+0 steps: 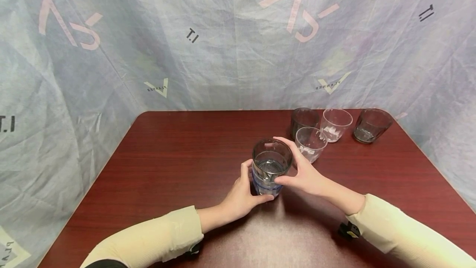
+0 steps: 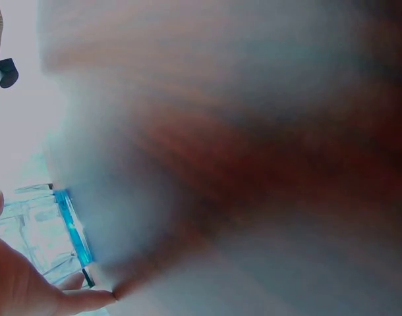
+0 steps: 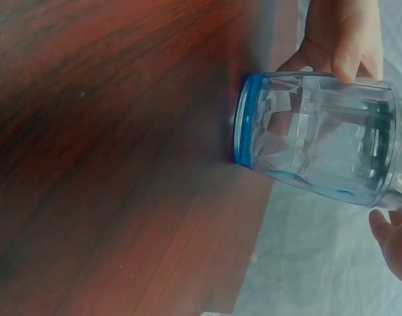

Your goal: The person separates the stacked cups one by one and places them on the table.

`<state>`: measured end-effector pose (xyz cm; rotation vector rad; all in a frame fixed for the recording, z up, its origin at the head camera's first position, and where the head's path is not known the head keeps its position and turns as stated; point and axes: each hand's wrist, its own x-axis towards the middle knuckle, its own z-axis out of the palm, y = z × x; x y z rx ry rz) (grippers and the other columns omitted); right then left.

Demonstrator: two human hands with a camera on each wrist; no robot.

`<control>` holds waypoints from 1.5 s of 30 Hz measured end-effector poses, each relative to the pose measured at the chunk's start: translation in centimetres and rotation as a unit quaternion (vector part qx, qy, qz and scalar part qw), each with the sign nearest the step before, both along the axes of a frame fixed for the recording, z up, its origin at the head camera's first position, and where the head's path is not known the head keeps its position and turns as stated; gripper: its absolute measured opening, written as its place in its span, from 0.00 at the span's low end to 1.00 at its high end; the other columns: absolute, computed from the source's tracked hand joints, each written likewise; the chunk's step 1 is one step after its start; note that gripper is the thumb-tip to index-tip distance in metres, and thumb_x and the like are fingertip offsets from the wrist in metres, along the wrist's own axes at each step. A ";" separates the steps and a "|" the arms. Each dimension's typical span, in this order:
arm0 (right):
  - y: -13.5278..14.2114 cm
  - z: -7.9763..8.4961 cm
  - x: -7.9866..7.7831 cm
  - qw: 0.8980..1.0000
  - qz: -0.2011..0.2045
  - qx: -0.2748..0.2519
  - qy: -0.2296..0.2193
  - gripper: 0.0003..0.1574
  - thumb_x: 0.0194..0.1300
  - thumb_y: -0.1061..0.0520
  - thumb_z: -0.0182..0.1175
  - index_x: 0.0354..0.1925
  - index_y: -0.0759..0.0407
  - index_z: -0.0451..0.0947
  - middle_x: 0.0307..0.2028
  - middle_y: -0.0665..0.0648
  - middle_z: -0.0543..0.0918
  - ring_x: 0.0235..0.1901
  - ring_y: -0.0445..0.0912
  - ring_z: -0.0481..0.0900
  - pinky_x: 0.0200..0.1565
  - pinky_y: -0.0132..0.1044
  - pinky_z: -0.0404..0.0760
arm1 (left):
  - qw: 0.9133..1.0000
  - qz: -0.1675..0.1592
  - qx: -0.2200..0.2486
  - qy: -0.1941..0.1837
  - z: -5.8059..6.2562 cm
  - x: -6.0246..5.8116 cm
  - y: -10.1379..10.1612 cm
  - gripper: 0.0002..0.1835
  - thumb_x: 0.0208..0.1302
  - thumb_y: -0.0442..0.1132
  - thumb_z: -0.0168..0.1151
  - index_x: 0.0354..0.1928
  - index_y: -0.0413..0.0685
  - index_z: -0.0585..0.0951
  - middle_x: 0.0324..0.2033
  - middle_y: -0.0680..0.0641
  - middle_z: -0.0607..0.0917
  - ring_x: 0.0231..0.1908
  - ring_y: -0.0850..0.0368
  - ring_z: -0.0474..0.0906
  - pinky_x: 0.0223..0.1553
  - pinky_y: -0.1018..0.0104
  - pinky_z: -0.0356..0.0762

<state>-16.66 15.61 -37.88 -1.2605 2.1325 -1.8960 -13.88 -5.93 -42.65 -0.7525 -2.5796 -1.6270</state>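
A grey-tinted glass (image 1: 272, 156) sits inside a clear glass with a blue base (image 3: 319, 138), both upright over the table. My left hand (image 1: 238, 197) grips the clear glass low on its side, thumb in front and fingers on the left. My right hand (image 1: 305, 175) holds the grey glass near its rim, with the thumb on the near side and fingers round the back. In the right wrist view the grey glass's dark bottom shows through the clear wall. The left wrist view catches the blue base beside the left hand (image 2: 20, 276) and is mostly blurred.
Behind my right hand stand two clear glasses, a nearer one (image 1: 311, 144) and a farther one (image 1: 336, 124). A dark glass (image 1: 304, 120) is next to them, and another dark glass (image 1: 372, 125) tilts near the back right corner. Printed cloth (image 1: 234, 53) hangs behind the reddish-brown table (image 1: 178, 148).
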 end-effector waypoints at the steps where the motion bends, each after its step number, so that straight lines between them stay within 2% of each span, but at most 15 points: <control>1: 0.0 0.0 0.0 1.000 0.000 -0.001 0.000 0.57 0.55 0.69 0.69 0.73 0.60 0.47 0.66 0.65 0.64 0.63 0.55 0.66 0.62 0.38 0.65 | 1.000 0.000 0.000 -0.001 0.0 0.0 0.0 0.52 0.48 0.44 0.79 0.68 0.54 0.51 0.52 0.46 0.78 0.50 0.54 0.78 0.54 0.54 0.72; 16: -0.1 0.3 0.1 0.999 -0.014 -0.002 0.032 0.58 0.52 0.69 0.71 0.72 0.62 0.47 0.65 0.66 0.65 0.62 0.55 0.67 0.62 0.37 0.65 | 1.000 0.005 -0.004 -0.003 0.0 0.0 0.0 0.52 0.48 0.45 0.79 0.68 0.54 0.51 0.53 0.45 0.77 0.49 0.54 0.79 0.53 0.54 0.72; 23: 0.1 0.9 0.3 0.999 -0.019 -0.016 0.032 0.58 0.52 0.70 0.71 0.72 0.63 0.47 0.65 0.66 0.65 0.61 0.55 0.69 0.59 0.38 0.69 | 1.000 -0.001 0.001 0.001 0.1 0.0 0.0 0.52 0.49 0.44 0.79 0.67 0.54 0.52 0.54 0.46 0.76 0.48 0.54 0.78 0.53 0.53 0.72; 27: 0.3 1.4 0.3 0.998 -0.013 -0.044 0.032 0.56 0.55 0.68 0.70 0.71 0.67 0.46 0.65 0.68 0.65 0.62 0.55 0.68 0.59 0.40 0.70 | 1.000 -0.002 0.004 0.004 0.0 0.0 0.0 0.51 0.49 0.43 0.79 0.67 0.53 0.52 0.55 0.46 0.75 0.49 0.53 0.78 0.54 0.53 0.72; 34: 0.8 2.5 0.5 0.995 -0.012 -0.098 0.032 0.56 0.60 0.54 0.69 0.72 0.68 0.46 0.66 0.67 0.66 0.63 0.53 0.67 0.59 0.39 0.71 | 1.000 0.003 0.008 -0.005 0.1 0.1 0.1 0.51 0.48 0.43 0.79 0.66 0.50 0.52 0.57 0.45 0.75 0.53 0.53 0.76 0.56 0.55 0.71; 41: 1.8 3.4 0.6 0.986 0.005 -0.155 0.062 0.54 0.61 0.57 0.69 0.71 0.71 0.46 0.65 0.69 0.66 0.65 0.54 0.65 0.63 0.39 0.65 | 1.000 0.006 0.009 -0.009 0.1 0.1 0.2 0.51 0.47 0.43 0.79 0.66 0.49 0.53 0.57 0.44 0.76 0.52 0.52 0.78 0.55 0.54 0.71; 45: 2.9 3.7 0.7 0.983 -0.005 -0.169 0.068 0.52 0.61 0.60 0.68 0.70 0.72 0.48 0.64 0.70 0.67 0.64 0.55 0.66 0.62 0.39 0.66 | 1.000 0.009 0.005 -0.006 0.0 0.2 0.2 0.51 0.47 0.43 0.79 0.66 0.50 0.53 0.57 0.44 0.76 0.51 0.52 0.78 0.55 0.53 0.71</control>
